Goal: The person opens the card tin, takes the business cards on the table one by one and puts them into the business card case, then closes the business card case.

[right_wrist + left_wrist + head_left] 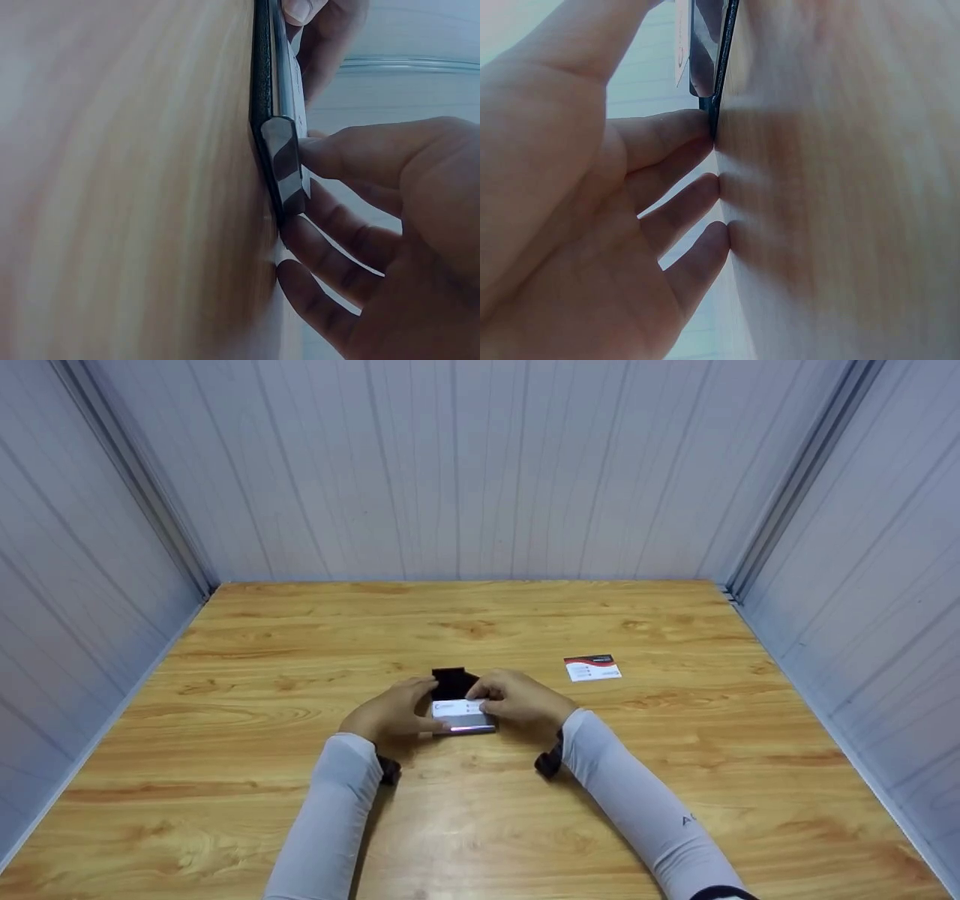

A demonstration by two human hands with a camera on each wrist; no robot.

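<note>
A business card case (pixel 474 729) with a shiny metal tray lies on the table, its black lid (pixel 451 684) folded back away from me. On top of the tray is a white business card (pixel 450 707), standing slightly proud of the metal in the right wrist view. My left hand (pixel 394 711) holds the case at its left end, thumb on the front edge and fingers by the lid. At the other end, my right hand (pixel 525 697) pinches the card with thumb and forefinger. Its other fingers (pixel 330 262) reach down beside the case's end to the table.
Another business card (pixel 592 668), white with a red and black band, lies to the right beyond my right hand. The wooden table (pixel 480 825) is bounded by pale panelled walls (pixel 480 472) at the back and both sides. Dark wrist devices (pixel 550 763) sit under both wrists.
</note>
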